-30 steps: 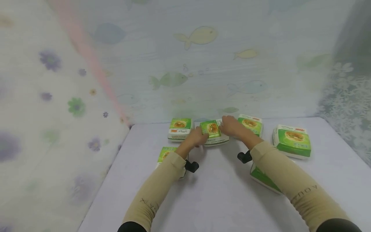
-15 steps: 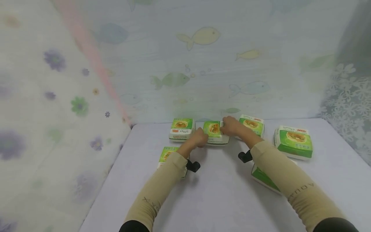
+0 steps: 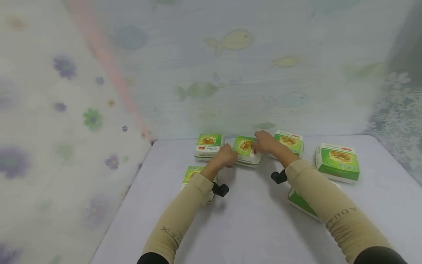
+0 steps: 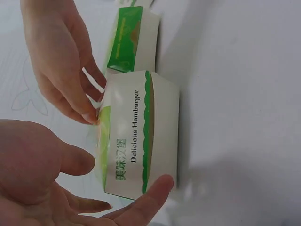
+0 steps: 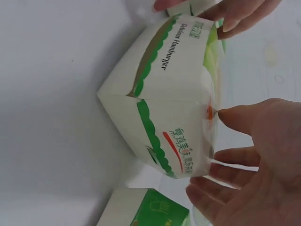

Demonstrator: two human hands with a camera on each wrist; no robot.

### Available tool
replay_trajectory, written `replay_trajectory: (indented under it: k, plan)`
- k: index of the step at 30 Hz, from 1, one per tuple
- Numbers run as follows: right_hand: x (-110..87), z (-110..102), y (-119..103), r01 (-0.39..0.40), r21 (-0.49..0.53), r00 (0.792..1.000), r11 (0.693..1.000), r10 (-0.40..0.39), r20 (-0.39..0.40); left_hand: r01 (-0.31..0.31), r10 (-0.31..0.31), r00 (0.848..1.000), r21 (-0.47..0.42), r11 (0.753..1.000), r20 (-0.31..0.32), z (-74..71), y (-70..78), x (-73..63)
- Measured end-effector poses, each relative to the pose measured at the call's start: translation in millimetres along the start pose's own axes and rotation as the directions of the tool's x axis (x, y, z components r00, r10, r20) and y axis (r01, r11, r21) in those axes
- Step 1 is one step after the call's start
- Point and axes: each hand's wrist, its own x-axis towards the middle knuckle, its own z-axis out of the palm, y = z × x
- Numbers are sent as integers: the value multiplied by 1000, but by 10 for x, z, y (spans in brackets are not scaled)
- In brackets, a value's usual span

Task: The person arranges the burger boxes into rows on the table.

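A green and white hamburger box [image 3: 248,161] sits on the table between the two hands, turned slightly. Printed text shows on its white side [image 4: 129,141] in the left wrist view. My left hand [image 3: 225,156] is at the box's left end, its fingers mostly straight; one fingertip [image 4: 163,183] lies against a lower corner, while the thumb looks slightly apart from the lid. At the other end my right hand [image 3: 266,143] holds the corner, thumb at the lid's edge and fingers [image 5: 200,197] round the far side. Its outer fingers are partly hidden in the head view.
One hamburger box [image 3: 209,147] stands at the back left, and another [image 3: 191,173] lies partly under the left forearm. To the right are a back box [image 3: 290,141], a larger-looking box [image 3: 339,163] and one [image 3: 301,203] partly behind the right sleeve. A patterned curtain [image 3: 197,117] hangs behind the table.
Between both hands the middle box straightened, then turned slightly so that its right end swung nearer. Both hands stay at its ends. The other boxes keep their places; the view shifted slightly.
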Motion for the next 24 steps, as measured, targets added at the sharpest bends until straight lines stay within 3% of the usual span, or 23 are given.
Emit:
replay_trajectory:
  k: [4, 8, 13, 16, 20, 24]
  plan:
    - [-16, 32, 38, -21, 20, 1000, 1000, 21, 0, -14, 14, 1000, 60, 998, 7, 23, 32, 28]
    - [-79, 51, 3, -65, 3, 998, 998, 65, 0, -18, 18, 1000, 178, 984, 1, -16, 76, 100]
    - [-102, 64, -68, -105, -21, 995, 994, 105, -3, 11, -13, 1000, 174, 985, 13, -78, 91, 144]
    - [-96, 63, -79, -95, 5, 995, 995, 96, -16, 36, -36, 999, 152, 988, -6, -62, 89, 112]
    - [-76, 56, -59, -76, 47, 997, 996, 77, -15, 79, -73, 997, 196, 977, -35, 2, 99, 17]
    - [-62, 70, -37, -91, 71, 996, 993, 91, 8, 91, -89, 996, 215, 972, -16, 51, 122, -56]
